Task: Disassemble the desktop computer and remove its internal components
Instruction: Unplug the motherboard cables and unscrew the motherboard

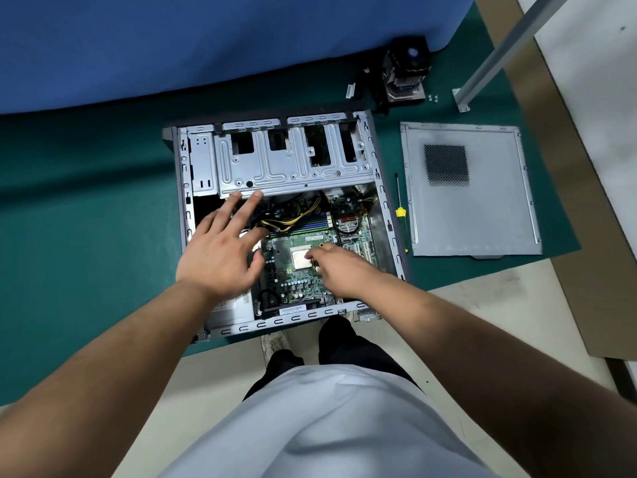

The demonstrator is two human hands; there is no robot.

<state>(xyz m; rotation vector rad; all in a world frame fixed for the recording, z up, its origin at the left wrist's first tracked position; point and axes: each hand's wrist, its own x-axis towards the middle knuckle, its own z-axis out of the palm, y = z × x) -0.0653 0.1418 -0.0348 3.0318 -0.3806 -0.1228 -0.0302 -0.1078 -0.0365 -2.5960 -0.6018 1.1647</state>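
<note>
In the open grey steel computer case (282,215) lying on its side on the green mat, the bare silver square processor (303,258) sits touching the right hand (339,270), whose curled fingertips pinch at its right edge, while the left hand (220,250) hovers spread and empty, no writing legible.

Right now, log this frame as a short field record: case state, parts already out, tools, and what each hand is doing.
case: computer case lying open on the green mat, motherboard still inside
side panel: side panel off, flat on the mat right of the case
cooler: CPU cooler out, set behind the case
CPU: CPU exposed
tool: screwdriver between case and panel
left hand: left hand spread open, fingertips at the drive cage edge
right hand: right hand at the CPU; grip unclear
</note>
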